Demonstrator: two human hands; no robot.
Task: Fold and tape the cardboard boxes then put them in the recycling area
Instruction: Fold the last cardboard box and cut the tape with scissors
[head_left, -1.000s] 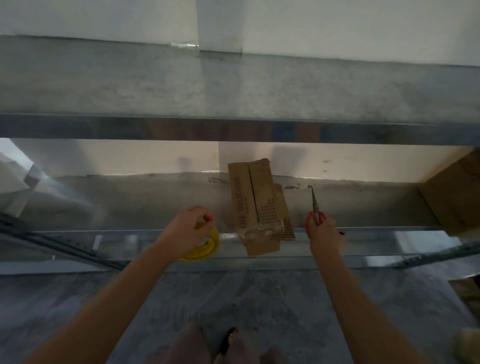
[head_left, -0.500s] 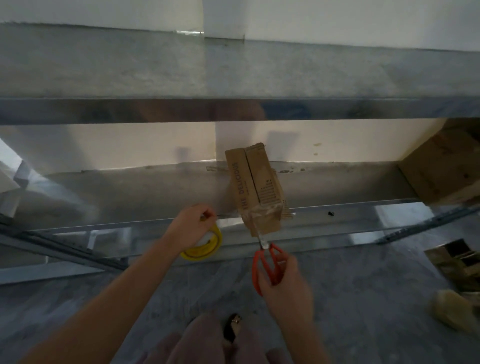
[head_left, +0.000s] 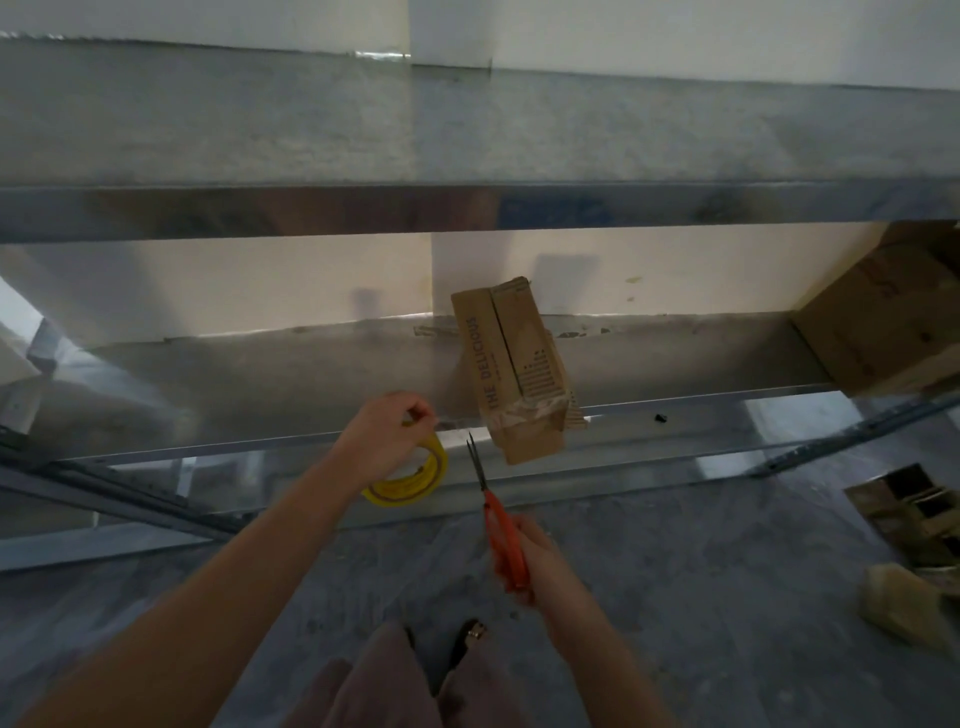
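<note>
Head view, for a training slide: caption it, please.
Left hand grips a yellow tape roll; right hand aims orange-handled scissors between it and the taped cardboard box on a metal shelf.

Open shelf (head_left: 249, 384) left of taped box (head_left: 511, 364); large carton (head_left: 883, 322) at right

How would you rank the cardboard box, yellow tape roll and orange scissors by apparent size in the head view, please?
1. cardboard box, clearly largest.
2. orange scissors, longer than the roll but thin and nearer, so unsure.
3. yellow tape roll, partly hidden by the left hand.
</note>
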